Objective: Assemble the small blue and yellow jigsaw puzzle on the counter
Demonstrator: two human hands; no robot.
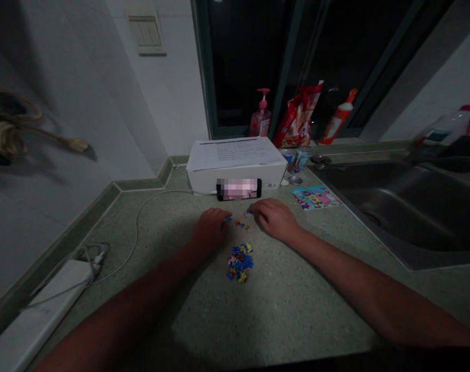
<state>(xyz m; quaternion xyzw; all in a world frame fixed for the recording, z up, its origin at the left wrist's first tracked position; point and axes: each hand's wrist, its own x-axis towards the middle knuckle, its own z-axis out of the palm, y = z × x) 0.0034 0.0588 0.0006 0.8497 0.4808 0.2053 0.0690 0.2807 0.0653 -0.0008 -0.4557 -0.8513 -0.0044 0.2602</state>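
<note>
My left hand (212,226) rests on the countertop, fingers curled, with a small blue jigsaw puzzle piece (228,219) at its fingertips. Across from it, my right hand (276,218) has its fingers drawn together at another puzzle piece (248,213), blue and pale; the exact grip is too small to make out. Between the hands lie joined-looking yellow, red and blue puzzle pieces (242,225). Nearer to me is a loose heap of mostly blue and yellow puzzle pieces (240,262), which neither hand touches.
A phone (239,189) on a cable leans against a white box (235,155). Right of it are a can (300,161) and a colourful picture sheet (316,197), beside the sink (413,206). A white power strip (52,310) lies at left.
</note>
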